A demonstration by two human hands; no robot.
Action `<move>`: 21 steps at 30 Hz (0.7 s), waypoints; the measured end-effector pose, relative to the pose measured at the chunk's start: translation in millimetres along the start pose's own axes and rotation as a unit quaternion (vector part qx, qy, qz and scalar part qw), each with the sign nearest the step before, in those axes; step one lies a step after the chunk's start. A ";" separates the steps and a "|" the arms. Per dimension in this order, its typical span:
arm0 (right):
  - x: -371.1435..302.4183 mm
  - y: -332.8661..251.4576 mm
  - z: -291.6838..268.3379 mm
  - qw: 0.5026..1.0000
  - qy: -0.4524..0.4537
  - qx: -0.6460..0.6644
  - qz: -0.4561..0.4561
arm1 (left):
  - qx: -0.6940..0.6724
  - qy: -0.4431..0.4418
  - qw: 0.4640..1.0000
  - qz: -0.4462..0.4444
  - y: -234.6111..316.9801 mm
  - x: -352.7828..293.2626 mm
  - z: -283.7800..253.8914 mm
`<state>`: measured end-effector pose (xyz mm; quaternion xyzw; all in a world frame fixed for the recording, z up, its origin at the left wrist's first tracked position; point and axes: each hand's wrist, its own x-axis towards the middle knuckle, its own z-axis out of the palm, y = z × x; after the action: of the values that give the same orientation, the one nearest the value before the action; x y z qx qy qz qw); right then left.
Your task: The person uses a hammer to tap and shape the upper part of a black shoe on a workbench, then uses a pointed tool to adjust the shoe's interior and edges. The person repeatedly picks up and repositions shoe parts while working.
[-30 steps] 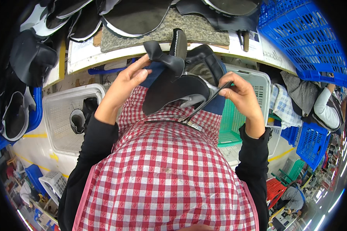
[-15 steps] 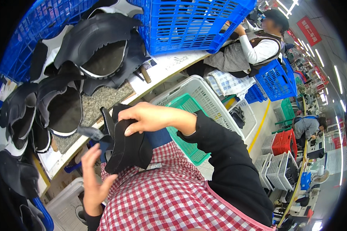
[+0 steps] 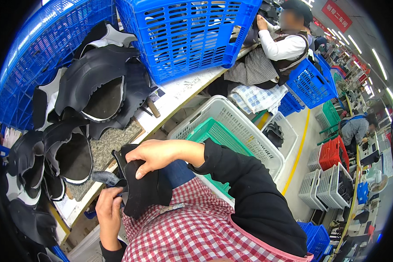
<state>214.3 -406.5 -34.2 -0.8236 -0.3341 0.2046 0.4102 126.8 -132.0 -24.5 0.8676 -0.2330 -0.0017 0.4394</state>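
My right hand (image 3: 159, 153) grips the top of a black fabric shoe upper (image 3: 149, 187), thumb on the near face and fingers over the far side. The piece hangs over my lap, in front of a red-and-white checked apron (image 3: 183, 227). My left hand (image 3: 110, 214) is closed at the left edge of the same piece, fingers curled; its exact hold is partly hidden. Just above those fingers a grey rounded end (image 3: 107, 178) juts out by the table edge. Black moulded uppers with white-edged openings (image 3: 70, 126) lie on the table to the left.
A speckled stone slab (image 3: 113, 143) lies on the white table (image 3: 172, 98), with a short brown handle (image 3: 153, 107) near it. Blue crates (image 3: 187, 39) stand behind. A grey basket (image 3: 266, 150) holds a green basket (image 3: 220, 135) at right. A co-worker (image 3: 279, 48) sits beyond.
My left hand has come up from spread fingers to close at the upper's left edge. My right hand keeps its grip. The view has shifted, so the table sits lower.
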 end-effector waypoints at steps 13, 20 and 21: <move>-4.6 -10.7 2.9 0.995 0.014 -0.087 -0.051 | 0.113 0.087 0.986 0.089 -56.6 11.1 18.4; -24.9 -4.0 27.1 0.994 0.087 -0.062 -0.018 | 0.280 0.083 0.941 -0.169 -116.0 21.7 4.0; -22.7 -6.4 27.9 0.996 0.076 -0.046 0.031 | 0.406 0.093 0.907 -0.064 -112.9 21.8 9.6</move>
<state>179.1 -404.9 -43.7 -0.8647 -0.2852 0.1382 0.3898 189.7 -91.1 -112.1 0.9802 -0.1159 0.1456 0.0682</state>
